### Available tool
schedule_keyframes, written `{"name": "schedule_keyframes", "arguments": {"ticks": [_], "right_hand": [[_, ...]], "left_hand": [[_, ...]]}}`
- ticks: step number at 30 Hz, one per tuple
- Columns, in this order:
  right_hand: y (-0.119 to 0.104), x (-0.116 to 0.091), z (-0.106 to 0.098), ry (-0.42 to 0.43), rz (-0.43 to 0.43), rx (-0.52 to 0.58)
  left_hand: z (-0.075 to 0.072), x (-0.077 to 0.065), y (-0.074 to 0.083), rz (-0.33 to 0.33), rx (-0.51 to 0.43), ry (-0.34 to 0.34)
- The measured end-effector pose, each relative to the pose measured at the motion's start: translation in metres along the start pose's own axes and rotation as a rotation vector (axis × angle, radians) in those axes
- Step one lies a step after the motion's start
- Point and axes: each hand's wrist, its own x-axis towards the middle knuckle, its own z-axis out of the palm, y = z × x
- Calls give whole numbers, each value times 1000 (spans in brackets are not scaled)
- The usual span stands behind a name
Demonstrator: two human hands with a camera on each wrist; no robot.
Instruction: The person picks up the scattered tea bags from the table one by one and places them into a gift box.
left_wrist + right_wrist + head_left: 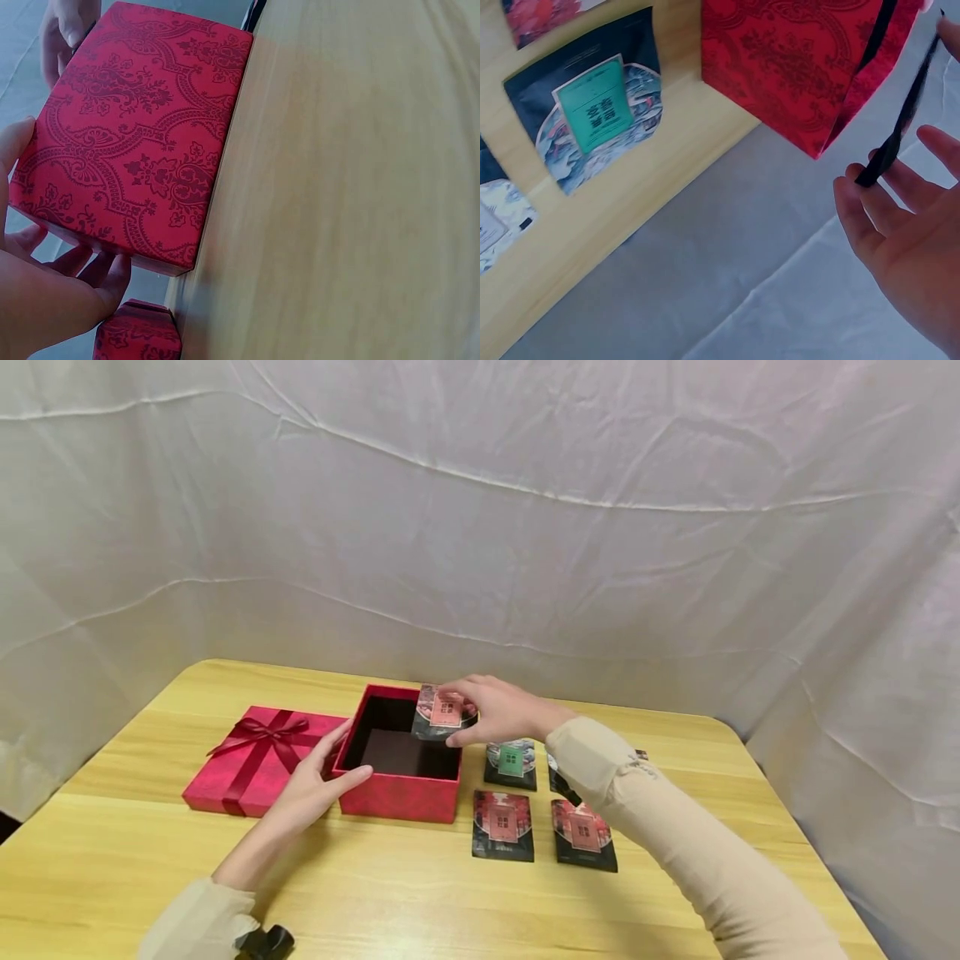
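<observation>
A ribboned lid [252,767] lies lower left; flat sachets [502,827] lie lower right, some partly behind the right sleeve [675,827]. Near centre, the right grip [498,710] pinches a pink-labelled sachet [444,712] over the red box [401,797], which the left grip [318,781] holds.

Creased pale cloth [480,527] hangs behind and beside a light wooden table [390,893].

The left hand [52,296] holds a red box [139,135] with darker scrollwork, its thumb at one edge and its fingers along the adjoining side. Just below the fingers, a red patterned piece [139,336] is cut off by the frame. The right hand [69,30] shows partly behind the box's far end, and the wooden table [352,180] fills the right.
</observation>
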Motion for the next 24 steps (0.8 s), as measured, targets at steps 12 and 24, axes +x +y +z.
{"name": "schedule_keyframes", "arguments": {"ticks": [12,24], "right_hand": [[-4,13,7,-25,26,18],[-5,19,13,-4,36,4]], "left_hand": [[5,3,-1,23,-18,4],[7,6,-2,19,-24,1]]}}
